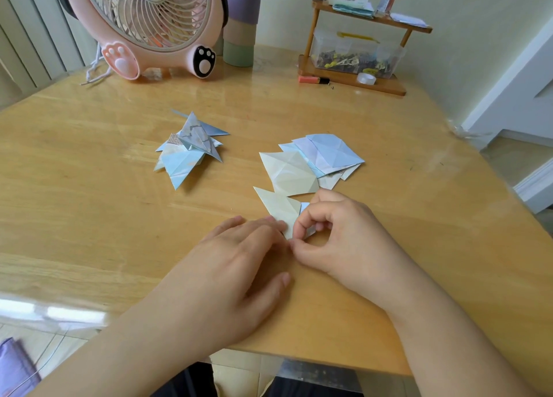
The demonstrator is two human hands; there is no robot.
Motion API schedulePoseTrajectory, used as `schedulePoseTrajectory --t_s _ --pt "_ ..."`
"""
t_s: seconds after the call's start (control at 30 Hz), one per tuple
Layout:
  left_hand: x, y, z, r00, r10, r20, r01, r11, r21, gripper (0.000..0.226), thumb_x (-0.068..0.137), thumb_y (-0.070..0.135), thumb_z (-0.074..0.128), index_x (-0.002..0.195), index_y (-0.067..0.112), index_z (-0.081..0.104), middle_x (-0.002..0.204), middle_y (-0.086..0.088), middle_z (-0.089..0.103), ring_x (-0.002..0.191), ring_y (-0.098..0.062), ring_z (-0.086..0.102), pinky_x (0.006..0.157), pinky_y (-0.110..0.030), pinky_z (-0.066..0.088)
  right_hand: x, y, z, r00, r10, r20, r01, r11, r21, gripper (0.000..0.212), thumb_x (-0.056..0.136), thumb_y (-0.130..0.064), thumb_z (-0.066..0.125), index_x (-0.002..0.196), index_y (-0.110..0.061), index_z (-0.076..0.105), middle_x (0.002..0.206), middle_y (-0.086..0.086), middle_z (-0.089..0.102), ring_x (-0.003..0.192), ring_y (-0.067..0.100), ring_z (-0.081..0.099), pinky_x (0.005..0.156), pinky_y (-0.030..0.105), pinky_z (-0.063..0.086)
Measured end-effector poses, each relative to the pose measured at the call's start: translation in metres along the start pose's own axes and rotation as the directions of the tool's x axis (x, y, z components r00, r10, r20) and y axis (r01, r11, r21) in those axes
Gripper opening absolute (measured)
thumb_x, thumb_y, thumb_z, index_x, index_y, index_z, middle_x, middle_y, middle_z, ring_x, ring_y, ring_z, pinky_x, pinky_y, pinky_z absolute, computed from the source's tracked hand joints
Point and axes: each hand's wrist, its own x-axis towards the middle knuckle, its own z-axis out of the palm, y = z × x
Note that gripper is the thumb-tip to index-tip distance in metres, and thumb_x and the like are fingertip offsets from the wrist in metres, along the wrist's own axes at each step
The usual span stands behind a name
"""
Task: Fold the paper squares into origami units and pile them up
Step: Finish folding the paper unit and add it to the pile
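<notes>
A cream paper piece (279, 206), partly folded with pointed tips, lies on the wooden table (89, 202) near its front edge. My left hand (239, 265) lies flat, its straight fingertips pressing the paper's lower left edge. My right hand (338, 235) has curled fingers and pinches the paper's right flap. A pile of folded pointed units (188, 148) in blue and marbled paper sits left of centre. A fanned stack of creased paper squares (314, 160), cream and pale blue, lies just beyond my right hand.
A pink fan (149, 22) with paw feet stands at the back left, a striped bottle (241, 22) beside it. A small wooden shelf (353, 82) with a clear box of clips, a tape roll and an orange marker stands at the back right.
</notes>
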Motion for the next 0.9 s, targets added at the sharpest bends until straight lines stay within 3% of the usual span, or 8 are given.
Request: schedulePoseTrajectory --t_s 0.13,0.23,0.4,0.6,0.77,0.9 --pt "0.0 -0.001 0.002 1.0 0.0 -0.007 0.0 1.0 0.0 0.027 0.085 0.043 0.043 0.104 0.025 0.048 0.122 0.009 0.061 0.118 -0.005 0.054 0.103 -0.028 0.029 -0.001 0.001 -0.002 1.0 -0.015 0.013 0.015 1.0 0.005 0.019 0.071 -0.016 0.075 0.06 -0.027 0.063 0.071 -0.01 0.046 0.076 0.005 0.047 0.068 0.011 0.037" --pt "0.0 -0.001 0.002 1.0 0.006 -0.017 -0.006 1.0 0.001 0.026 0.085 0.043 0.043 0.106 0.028 0.046 0.125 0.011 0.06 0.118 -0.002 0.051 0.105 -0.028 0.03 -0.003 0.003 -0.012 0.999 -0.007 -0.031 0.011 0.995 0.103 0.018 0.074 -0.014 0.073 0.065 -0.029 0.065 0.077 -0.011 0.05 0.078 0.004 0.049 0.072 0.009 0.037" --pt "-0.001 0.0 0.001 1.0 -0.011 -0.025 0.01 1.0 -0.009 0.022 0.085 0.044 0.042 0.103 0.032 0.043 0.125 0.015 0.058 0.119 0.002 0.049 0.107 -0.031 0.034 -0.003 0.013 -0.023 0.998 0.004 0.056 -0.003 1.0 -0.012 0.029 0.078 -0.007 0.064 0.081 -0.035 0.064 0.096 -0.018 0.053 0.106 -0.002 0.046 0.085 0.002 0.029" --pt "-0.001 0.001 0.0 1.0 -0.001 -0.012 0.002 0.999 0.05 0.031 0.086 0.044 0.042 0.106 0.026 0.057 0.122 0.012 0.06 0.121 0.001 0.048 0.105 -0.033 0.037 -0.003 0.012 -0.014 0.998 0.027 0.053 -0.024 0.998 -0.067 0.006 0.077 -0.034 0.068 0.078 -0.033 0.062 0.089 -0.02 0.052 0.102 -0.004 0.044 0.085 0.005 0.029" --pt "0.0 0.001 -0.001 1.0 -0.002 0.005 0.002 0.996 0.088 0.037 0.087 0.043 0.041 0.109 0.023 0.063 0.124 0.009 0.061 0.118 -0.004 0.053 0.103 -0.039 0.039 -0.005 0.01 -0.016 0.992 0.02 0.121 -0.022 1.0 0.019 0.017 0.077 -0.022 0.069 0.069 -0.033 0.059 0.089 -0.017 0.057 0.1 0.001 0.05 0.084 0.013 0.036" --pt "0.0 0.002 -0.001 1.0 -0.002 0.006 0.001 0.995 0.097 0.035 0.087 0.042 0.041 0.108 0.024 0.063 0.124 0.008 0.061 0.118 -0.005 0.054 0.103 -0.04 0.039 -0.005 0.009 -0.017 0.984 -0.027 0.177 0.024 1.0 0.019 0.02 0.075 -0.015 0.068 0.07 -0.033 0.062 0.089 -0.018 0.059 0.104 0.001 0.048 0.087 0.011 0.034"
